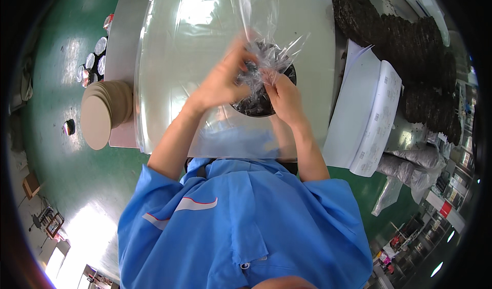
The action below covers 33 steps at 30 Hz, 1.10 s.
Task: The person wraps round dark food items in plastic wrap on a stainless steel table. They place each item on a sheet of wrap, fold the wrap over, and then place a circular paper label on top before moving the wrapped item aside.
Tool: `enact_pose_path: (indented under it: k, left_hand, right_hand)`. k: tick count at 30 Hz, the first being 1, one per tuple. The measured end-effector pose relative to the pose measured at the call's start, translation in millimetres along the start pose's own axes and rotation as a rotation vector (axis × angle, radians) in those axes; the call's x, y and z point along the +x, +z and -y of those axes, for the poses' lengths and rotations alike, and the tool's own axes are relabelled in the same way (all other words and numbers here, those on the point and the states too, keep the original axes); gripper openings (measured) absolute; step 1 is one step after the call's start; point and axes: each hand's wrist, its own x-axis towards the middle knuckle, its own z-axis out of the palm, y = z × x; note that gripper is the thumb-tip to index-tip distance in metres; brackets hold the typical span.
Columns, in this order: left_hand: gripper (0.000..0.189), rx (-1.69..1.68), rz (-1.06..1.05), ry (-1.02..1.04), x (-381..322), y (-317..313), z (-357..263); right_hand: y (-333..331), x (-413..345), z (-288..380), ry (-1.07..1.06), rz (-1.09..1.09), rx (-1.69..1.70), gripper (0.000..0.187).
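A round black container (256, 111) stands on the stack of clear plastic sheets in front of me, wrapped in or lined with crinkled clear plastic film (269, 56). My right hand (286, 96) pinches the gathered film between thumb and fingers above the container's right part. My left hand (221, 81), blurred, is at the left side of the film with its fingers curved around it; whether it grips the film cannot be told. The film's loose ends stand up beyond both hands. What lies inside the container is mostly hidden by film and hands.
Large clear plastic sheets (165, 77) cover the metal table (119, 58). Round cardboard discs (96, 121) are stacked at its left edge. White printed sheets (357, 108) and a dark fibrous heap (415, 58) lie on the right. Foil-topped containers (90, 61) stand beyond the left edge.
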Motion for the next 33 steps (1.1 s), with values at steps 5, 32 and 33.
enact_pose_path:
  k: [5, 32, 33]
  left_hand:
    - [0.069, 0.636, -0.081, 0.282, -7, 47, 16]
    - [0.015, 0.476, -0.298, 0.151, -1, 54, 37]
    - [0.017, 0.455, -0.263, 0.082, -2, 54, 34]
  right_hand:
    - [10, -4, 3, 0.060, -0.243, 0.539, 0.045]
    - [-26, -30, 15, -0.302, 0.020, -0.068, 0.022]
    - [-21, -35, 20, -0.379, 0.113, -0.195, 0.027]
